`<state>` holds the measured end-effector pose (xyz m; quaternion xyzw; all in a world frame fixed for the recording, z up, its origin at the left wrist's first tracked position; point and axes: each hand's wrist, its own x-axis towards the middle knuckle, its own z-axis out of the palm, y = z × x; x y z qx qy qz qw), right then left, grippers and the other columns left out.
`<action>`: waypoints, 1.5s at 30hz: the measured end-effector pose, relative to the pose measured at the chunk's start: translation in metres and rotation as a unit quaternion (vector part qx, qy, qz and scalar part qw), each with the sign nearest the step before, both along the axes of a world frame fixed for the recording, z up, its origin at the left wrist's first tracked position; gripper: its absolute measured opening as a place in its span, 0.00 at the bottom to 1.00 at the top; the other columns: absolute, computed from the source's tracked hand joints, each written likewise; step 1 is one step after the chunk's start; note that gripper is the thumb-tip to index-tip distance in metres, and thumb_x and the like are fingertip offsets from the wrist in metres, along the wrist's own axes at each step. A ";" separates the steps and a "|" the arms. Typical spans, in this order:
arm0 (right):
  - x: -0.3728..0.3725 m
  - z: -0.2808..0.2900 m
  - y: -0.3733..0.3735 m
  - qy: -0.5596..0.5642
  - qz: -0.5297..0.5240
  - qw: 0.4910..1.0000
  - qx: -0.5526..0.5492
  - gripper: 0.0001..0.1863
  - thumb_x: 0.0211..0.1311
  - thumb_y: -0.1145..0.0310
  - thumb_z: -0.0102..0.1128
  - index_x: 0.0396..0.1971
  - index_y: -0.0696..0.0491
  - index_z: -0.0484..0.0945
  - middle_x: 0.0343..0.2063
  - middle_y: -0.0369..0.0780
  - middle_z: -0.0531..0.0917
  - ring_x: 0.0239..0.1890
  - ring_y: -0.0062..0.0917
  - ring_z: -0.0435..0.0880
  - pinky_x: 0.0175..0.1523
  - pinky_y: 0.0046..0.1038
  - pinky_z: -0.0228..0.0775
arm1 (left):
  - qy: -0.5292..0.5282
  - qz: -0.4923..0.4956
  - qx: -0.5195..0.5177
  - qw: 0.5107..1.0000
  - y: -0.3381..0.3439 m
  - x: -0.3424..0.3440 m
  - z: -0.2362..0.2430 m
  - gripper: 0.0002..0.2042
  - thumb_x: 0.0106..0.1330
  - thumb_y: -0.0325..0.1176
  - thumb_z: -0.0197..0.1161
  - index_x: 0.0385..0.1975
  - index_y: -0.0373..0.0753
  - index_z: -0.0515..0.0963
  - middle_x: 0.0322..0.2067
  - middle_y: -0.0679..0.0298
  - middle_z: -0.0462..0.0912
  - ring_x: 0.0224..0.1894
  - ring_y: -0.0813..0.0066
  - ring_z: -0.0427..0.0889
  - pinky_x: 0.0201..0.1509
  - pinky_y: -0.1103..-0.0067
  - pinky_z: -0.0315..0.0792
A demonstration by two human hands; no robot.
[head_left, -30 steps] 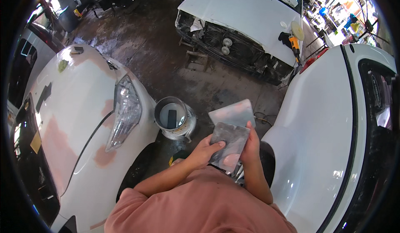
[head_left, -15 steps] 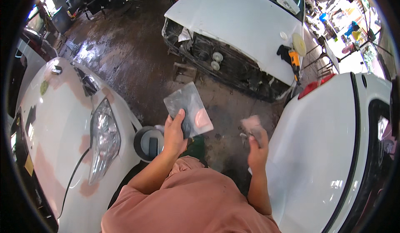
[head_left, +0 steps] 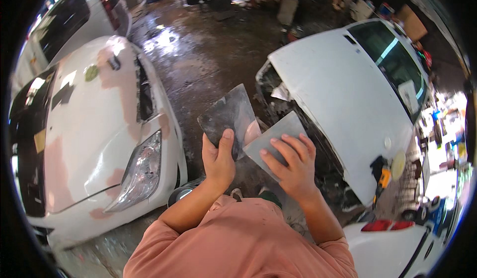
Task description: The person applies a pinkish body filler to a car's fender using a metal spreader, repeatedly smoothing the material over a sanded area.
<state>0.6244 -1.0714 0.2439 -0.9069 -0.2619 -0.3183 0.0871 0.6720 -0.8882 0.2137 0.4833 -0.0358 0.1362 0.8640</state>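
My left hand (head_left: 218, 161) grips a flat grey mixing board (head_left: 226, 111), thumb on top. A smooth dab of pink filler paste (head_left: 252, 131) lies on the board's right part. In my right hand (head_left: 294, 166) is a thin grey filler spreader (head_left: 282, 129), its fingers spread across the upper face. The spreader's left edge overlaps the board's right side beside the paste; whether they touch I cannot tell. To my left stands a white car (head_left: 94, 153) with pink filler patches over its hood and round its headlight (head_left: 141, 173).
Ahead to the right, a white car (head_left: 333, 84) has its front end stripped. A yellow and black polisher (head_left: 382, 181) sits at that car's corner. Another white car with a red tail light (head_left: 385, 226) is at lower right. A round container (head_left: 180, 194) is partly hidden by my left arm.
The view has turned left, so the cars appear further right. My right hand has come in from the right, bringing the spreader against or over the board's edge.
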 end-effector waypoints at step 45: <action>0.267 -0.040 0.963 0.048 0.754 0.637 -0.155 0.25 0.65 0.79 0.44 0.54 0.40 0.83 0.50 0.35 0.83 0.55 0.34 0.79 0.60 0.43 0.65 | -0.046 0.677 -0.330 0.656 0.382 0.088 -0.174 0.20 0.66 0.29 0.59 0.58 0.32 0.71 0.51 0.57 0.81 0.52 0.64 0.82 0.61 0.68 0.75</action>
